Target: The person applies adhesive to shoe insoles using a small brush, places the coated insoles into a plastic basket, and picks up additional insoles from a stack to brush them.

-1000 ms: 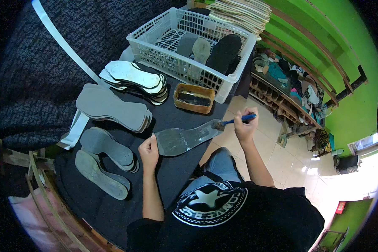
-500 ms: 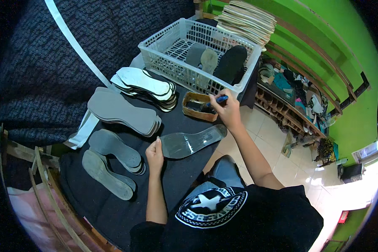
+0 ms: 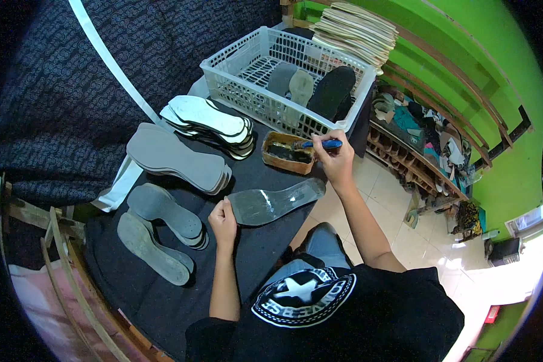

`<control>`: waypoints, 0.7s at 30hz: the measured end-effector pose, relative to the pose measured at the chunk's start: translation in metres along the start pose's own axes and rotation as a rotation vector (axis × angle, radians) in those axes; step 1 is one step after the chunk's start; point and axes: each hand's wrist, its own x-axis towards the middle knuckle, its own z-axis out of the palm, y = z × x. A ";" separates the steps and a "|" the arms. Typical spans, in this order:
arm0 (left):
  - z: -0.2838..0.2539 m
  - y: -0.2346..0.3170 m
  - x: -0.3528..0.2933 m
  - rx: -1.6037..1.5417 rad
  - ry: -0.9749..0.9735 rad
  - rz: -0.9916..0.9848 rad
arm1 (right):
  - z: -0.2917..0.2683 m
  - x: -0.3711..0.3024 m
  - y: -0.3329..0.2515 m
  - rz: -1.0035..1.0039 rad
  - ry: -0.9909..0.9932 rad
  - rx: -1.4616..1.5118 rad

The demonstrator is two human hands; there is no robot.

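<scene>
My left hand [image 3: 224, 223] pinches one end of a dark grey shoe sole [image 3: 274, 204], whose upper face shines as if wet. The sole lies along the table's near right edge. In my right hand [image 3: 335, 158] is a brush with a blue handle [image 3: 327, 145]. Its head reaches over a small brown open box [image 3: 288, 161], dark and stained inside. To the left of the box are a stack of white-topped insoles [image 3: 206, 117] and a thicker stack of plain grey soles [image 3: 174, 158]. Closer to me lie more grey soles [image 3: 166, 211] and a pair of paler ones [image 3: 154, 253].
Behind the box stands a white plastic crate [image 3: 235, 93] with a few soles in it. A tall pile of cream sheets [image 3: 353, 33] rises beyond the crate. A shelf with scraps [image 3: 416, 130] runs along the green wall. Dark cloth [image 3: 163, 301] covers the table.
The brush has tilted flatter, its handle now pointing right, and my right hand has shifted slightly right. My left hand stays on the sole.
</scene>
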 end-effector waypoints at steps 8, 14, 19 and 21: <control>-0.002 -0.011 0.001 0.060 -0.008 0.081 | -0.010 -0.002 -0.007 -0.054 -0.061 -0.029; 0.000 0.002 -0.001 0.088 -0.039 0.020 | -0.015 -0.005 -0.010 0.089 -0.055 0.057; -0.001 0.005 -0.002 0.085 -0.046 0.009 | -0.019 -0.007 -0.010 0.089 -0.043 0.035; -0.001 0.004 -0.002 0.101 -0.041 0.050 | -0.022 -0.007 -0.015 0.123 -0.034 0.033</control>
